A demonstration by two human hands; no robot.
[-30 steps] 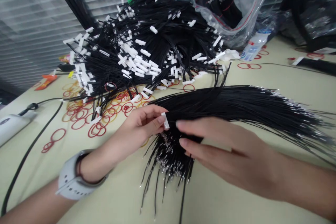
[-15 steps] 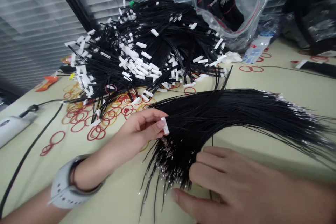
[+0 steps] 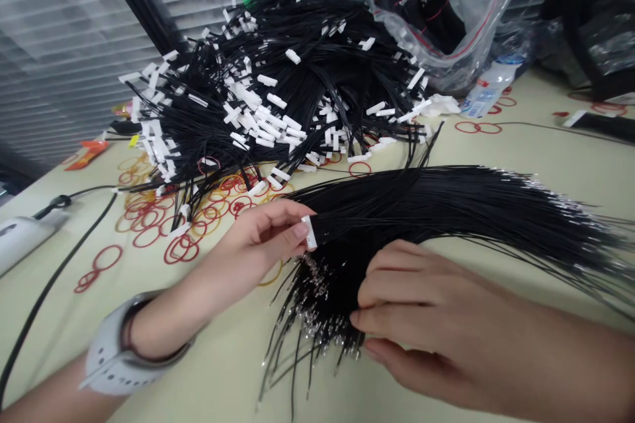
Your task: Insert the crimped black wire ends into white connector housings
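My left hand (image 3: 270,234) pinches a small white connector (image 3: 308,232) between thumb and fingers, with black wires running out of it to the right. Beneath and beside it lies a thick bundle of loose black wires (image 3: 436,201). Their silvery crimped ends point right and, in a nearer bunch (image 3: 322,317), downward toward me. My right hand (image 3: 421,317) is at the right edge of that nearer bunch, fingers curled and thumb drawn close to the index finger. Whatever lies between those fingertips is hidden.
A heap of black wires with white connectors (image 3: 268,125) stands behind my hands. Red and yellow rubber bands (image 3: 149,211) lie scattered at left, near an orange tool (image 3: 86,154). Behind are a clear bag (image 3: 476,46) of wire bundles and a small bottle (image 3: 491,86).
My right hand pulled back from beside the connector, lowered with thumb apart, then moved up slightly to the wire ends and its fingers closed. The left hand keeps hold of the connector.
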